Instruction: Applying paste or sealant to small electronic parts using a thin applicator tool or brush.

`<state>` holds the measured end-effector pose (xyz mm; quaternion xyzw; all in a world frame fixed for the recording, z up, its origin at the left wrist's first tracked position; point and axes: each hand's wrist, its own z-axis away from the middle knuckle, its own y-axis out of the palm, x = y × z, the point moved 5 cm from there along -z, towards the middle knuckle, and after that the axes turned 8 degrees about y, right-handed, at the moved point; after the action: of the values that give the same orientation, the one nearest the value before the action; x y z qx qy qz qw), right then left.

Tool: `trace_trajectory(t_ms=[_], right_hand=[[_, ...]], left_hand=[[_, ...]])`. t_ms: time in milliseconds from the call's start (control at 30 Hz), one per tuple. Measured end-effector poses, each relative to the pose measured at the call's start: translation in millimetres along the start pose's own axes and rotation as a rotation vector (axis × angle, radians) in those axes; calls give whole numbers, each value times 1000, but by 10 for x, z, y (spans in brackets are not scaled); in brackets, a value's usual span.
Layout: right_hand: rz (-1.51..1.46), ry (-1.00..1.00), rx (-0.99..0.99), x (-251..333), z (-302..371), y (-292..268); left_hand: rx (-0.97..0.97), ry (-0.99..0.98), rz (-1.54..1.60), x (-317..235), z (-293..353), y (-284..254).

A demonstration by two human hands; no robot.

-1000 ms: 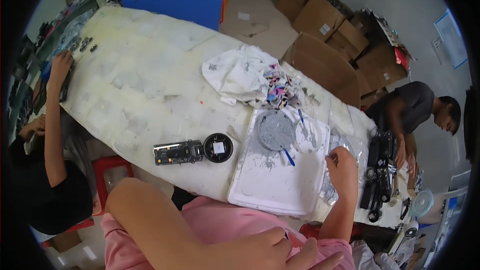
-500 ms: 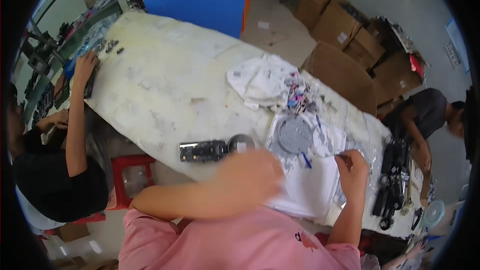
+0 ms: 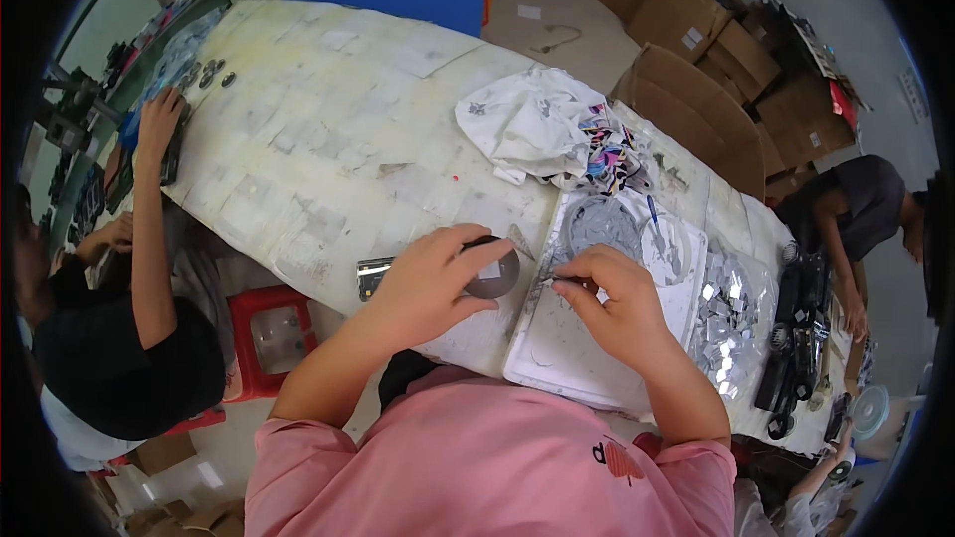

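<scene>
A small dark piece (image 3: 559, 279) is pinched between the fingertips of the right hand (image 3: 577, 283), though its kind cannot be made out. The left hand (image 3: 443, 278) is spread open, its forefinger laid over the dark round part (image 3: 491, 285) and its thumb at the near side; whether firm contact is made cannot be told. The round part is set on the bench (image 3: 318, 139) just left of the white tray (image 3: 567, 368), with the end of a black oblong part (image 3: 372, 278) showing past the left hand. The step in hand seems to be a steadying of the round part while the small piece is held ready, and a next move calls for a light, exact touch. The tray's raised left rim is crossed by the right hand, so some lift is needed there. At the far end of the tray, room is narrowed by the grey dish (image 3: 602, 219) and the crumpled cloth (image 3: 527, 119); more is offered on the bench's broad left stretch, while its near edge is close by.
</scene>
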<state>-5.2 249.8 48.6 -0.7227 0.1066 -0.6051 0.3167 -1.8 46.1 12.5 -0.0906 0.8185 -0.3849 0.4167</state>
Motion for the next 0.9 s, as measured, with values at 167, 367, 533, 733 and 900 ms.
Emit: trace_trajectory(t_ms=[167, 367, 533, 733, 900], right_hand=[[-66, -34, -143, 59, 95, -163], [-224, 103, -169, -145, 58, -129], [-213, 101, -152, -111, 15, -110], [-117, -33, -28, 28, -129, 131], [115, -243, 74, 54, -150, 396]], left_hand=[[-524, 201, 2052, 277, 207, -405], [-666, -349, 1491, 346, 165, -108], [-135, 29, 272, -101, -29, -178], [-72, 71, 84, -156, 85, 135], [-236, 147, 93, -173, 198, 127]])
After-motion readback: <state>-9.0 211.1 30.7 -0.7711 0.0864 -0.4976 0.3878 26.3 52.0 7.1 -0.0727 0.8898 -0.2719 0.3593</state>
